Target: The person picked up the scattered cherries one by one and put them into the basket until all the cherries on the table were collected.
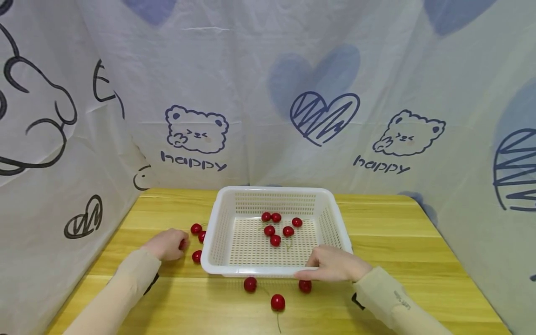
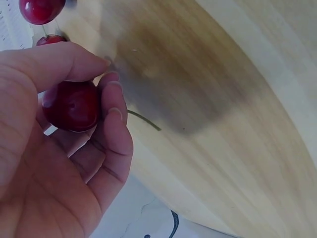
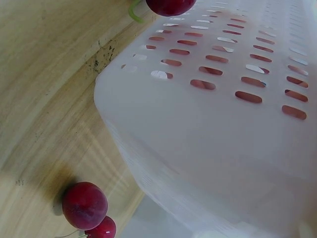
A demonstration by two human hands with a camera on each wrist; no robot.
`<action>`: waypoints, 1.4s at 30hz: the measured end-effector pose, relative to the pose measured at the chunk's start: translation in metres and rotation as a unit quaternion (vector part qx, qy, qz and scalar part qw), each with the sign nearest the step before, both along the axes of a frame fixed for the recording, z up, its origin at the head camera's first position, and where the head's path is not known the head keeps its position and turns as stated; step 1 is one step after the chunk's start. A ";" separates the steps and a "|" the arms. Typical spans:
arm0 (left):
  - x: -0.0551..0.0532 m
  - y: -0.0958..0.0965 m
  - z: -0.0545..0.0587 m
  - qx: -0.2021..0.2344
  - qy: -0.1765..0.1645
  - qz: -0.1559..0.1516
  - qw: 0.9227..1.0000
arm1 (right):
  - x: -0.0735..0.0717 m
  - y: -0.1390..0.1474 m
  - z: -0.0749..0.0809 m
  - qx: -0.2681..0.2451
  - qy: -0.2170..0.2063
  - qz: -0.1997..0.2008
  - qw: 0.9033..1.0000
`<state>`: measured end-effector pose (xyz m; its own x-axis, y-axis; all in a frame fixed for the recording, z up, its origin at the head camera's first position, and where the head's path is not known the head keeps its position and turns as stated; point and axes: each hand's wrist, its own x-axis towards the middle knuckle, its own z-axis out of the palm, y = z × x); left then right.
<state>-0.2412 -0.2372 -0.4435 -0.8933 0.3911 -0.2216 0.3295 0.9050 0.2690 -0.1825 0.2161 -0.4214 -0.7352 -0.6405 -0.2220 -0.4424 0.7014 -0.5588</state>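
Note:
My left hand (image 1: 167,244) is just left of the basket, fingers and thumb curled round a dark red cherry (image 2: 72,106). A thin green stem (image 2: 144,119) sticks out past the fingertips. At the front right corner of the white plastic basket (image 1: 274,271), my right hand (image 1: 335,264) grips the rim, thumb outside and fingers over the inner side. Skin tones show through the slots of the basket wall (image 3: 198,129) in the right wrist view. Several cherries (image 1: 275,240) lie on the basket floor. One cherry (image 1: 305,286) is on the table right below my right thumb.
Between my left hand and the basket lie loose cherries (image 1: 197,256). Two more, a cherry (image 1: 250,284) and a stemmed cherry (image 1: 278,302), are in front of the basket. The wooden table (image 1: 389,232) is bordered by a printed white cloth (image 1: 259,93) behind and at both sides.

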 end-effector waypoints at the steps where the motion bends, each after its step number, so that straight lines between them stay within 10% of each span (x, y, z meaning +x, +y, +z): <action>1: 0.000 0.000 0.000 0.000 0.000 -0.001 1.000 | 0.000 0.000 0.000 0.000 -0.001 0.000 1.000; 42: -0.006 0.015 0.049 0.007 0.025 0.001 1.000 | 0.001 -0.001 -0.001 0.002 0.000 -0.004 1.000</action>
<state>-0.2477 -0.2218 -0.3948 -0.9042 0.3916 -0.1703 0.3407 0.9020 0.2651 -0.1819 0.2152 -0.4221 -0.7403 -0.6337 -0.2242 -0.4373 0.7074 -0.5553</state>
